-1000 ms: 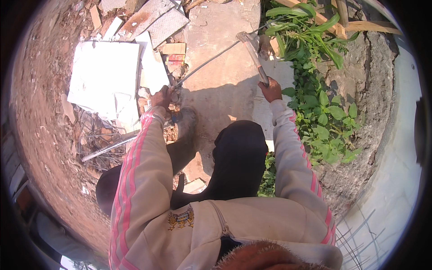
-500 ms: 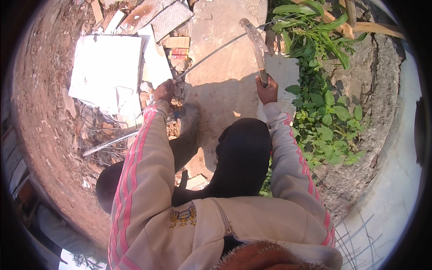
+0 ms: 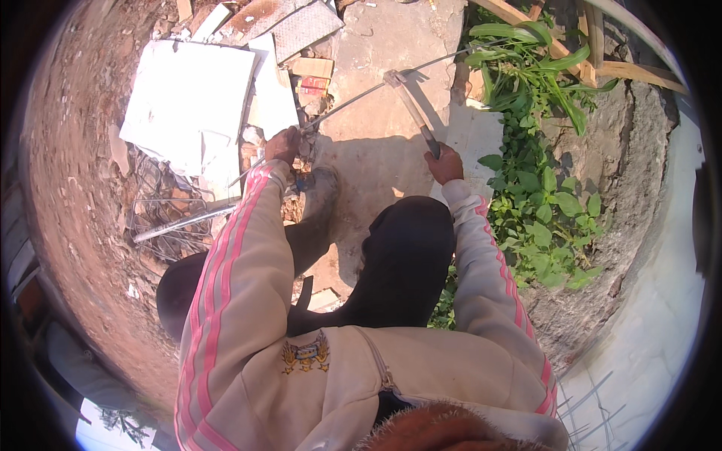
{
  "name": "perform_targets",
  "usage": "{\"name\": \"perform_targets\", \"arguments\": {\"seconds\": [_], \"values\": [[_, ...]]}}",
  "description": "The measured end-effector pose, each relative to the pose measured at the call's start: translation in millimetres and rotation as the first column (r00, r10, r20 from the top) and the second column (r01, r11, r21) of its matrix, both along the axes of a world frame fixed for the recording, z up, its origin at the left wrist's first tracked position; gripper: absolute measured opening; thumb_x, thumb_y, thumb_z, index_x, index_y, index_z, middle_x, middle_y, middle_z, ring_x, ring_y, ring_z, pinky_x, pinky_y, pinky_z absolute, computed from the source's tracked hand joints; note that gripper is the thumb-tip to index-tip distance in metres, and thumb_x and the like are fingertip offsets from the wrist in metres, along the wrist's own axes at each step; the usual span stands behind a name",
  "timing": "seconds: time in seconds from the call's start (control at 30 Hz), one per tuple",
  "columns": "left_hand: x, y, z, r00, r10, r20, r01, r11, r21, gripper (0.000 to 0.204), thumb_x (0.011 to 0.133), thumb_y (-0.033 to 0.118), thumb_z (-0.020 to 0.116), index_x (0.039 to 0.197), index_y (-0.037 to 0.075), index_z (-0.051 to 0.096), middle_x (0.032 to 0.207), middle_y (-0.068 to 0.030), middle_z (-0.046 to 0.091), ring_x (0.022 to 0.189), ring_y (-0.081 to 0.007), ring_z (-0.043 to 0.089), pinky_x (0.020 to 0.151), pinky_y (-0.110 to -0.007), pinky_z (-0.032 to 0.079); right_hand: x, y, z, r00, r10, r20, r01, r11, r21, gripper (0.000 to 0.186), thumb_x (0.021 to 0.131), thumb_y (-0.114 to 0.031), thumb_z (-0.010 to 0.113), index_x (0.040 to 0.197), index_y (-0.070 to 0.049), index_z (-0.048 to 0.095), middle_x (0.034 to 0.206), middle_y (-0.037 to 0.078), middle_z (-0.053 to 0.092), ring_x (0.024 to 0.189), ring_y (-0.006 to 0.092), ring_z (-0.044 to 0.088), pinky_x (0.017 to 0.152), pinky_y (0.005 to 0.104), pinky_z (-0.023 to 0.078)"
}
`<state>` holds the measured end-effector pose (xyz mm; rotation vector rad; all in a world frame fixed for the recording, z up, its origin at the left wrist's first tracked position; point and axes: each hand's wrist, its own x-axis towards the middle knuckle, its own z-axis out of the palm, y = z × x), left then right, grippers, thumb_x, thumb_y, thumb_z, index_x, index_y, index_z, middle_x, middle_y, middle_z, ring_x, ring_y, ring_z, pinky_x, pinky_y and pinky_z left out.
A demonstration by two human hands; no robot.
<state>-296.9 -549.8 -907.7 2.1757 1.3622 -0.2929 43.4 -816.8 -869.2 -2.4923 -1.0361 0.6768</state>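
Rod and hammer cross in our head view, the thin grey rod slanting over a bare concrete slab and the hammer's head lying over its middle stretch. Whether metal touches metal there, we cannot tell.

Our left hand is closed around the rod near its nearer end on the slab, beside the rubble at the slab's left edge. From that fist the rod climbs away to the upper right and passes in among the long-leaved plant. Our right hand is clamped on the dark end of the hammer's handle, with the tool tilted up and leftward from our fist. We hold our two hands well apart, one toward either side of the slab.

Below them we see our bent knee in black trousers and, near our left hand, a dusty shoe. To the left lie a broad white panel, a narrower white sheet just beside it, and a small red packet among broken pieces. A pale bar rests over bent wire beside our left sleeve. On the right, leafy green plants line the slab, and wooden strips lie beyond them.
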Motion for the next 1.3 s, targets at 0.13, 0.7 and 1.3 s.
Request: {"name": "perform_targets", "arguments": {"seconds": [0.13,0.7,1.3], "values": [[-5.1,1.6,1.2,1.000,0.006,0.023,-0.007,1.000,0.024,0.036,0.099,0.043,0.049,0.103,0.011,0.063,0.102,-0.0165,0.069,0.099,-0.0378,0.065,0.085,-0.049,0.049,-5.8,-8.9,12.0,0.988,-0.088,-0.126,0.105,0.985,0.139,0.031,0.083,-0.031,0.073,0.093,-0.002,0.068,0.071,0.016,0.064,0.067,0.0341,0.065,0.065,0.0429,0.051],[13.4,22.3,21.3,0.998,-0.010,0.064,0.014,0.998,-0.068,0.051,0.098,0.059,0.047,0.130,0.023,0.064,0.112,-0.0184,0.070,0.107,-0.0388,0.065,0.090,-0.049,0.050,-40.5,-4.1,41.7,0.973,-0.168,-0.158,0.199,0.956,0.214,0.030,0.085,-0.033,0.076,0.094,-0.005,0.068,0.067,0.014,0.063,0.067,0.0302,0.068,0.062,0.0430,0.050],[5.4,29.0,39.1,0.977,-0.188,0.098,0.208,0.940,-0.271,0.065,0.097,0.061,0.047,0.108,0.001,0.071,0.106,-0.0219,0.071,0.105,-0.0397,0.065,0.091,-0.048,0.049,-9.4,-7.8,44.8,0.980,-0.110,-0.168,0.138,0.976,0.169,0.031,0.083,-0.031,0.073,0.093,-0.003,0.064,0.072,0.017,0.064,0.071,0.0362,0.066,0.068,0.0453,0.051]]}}
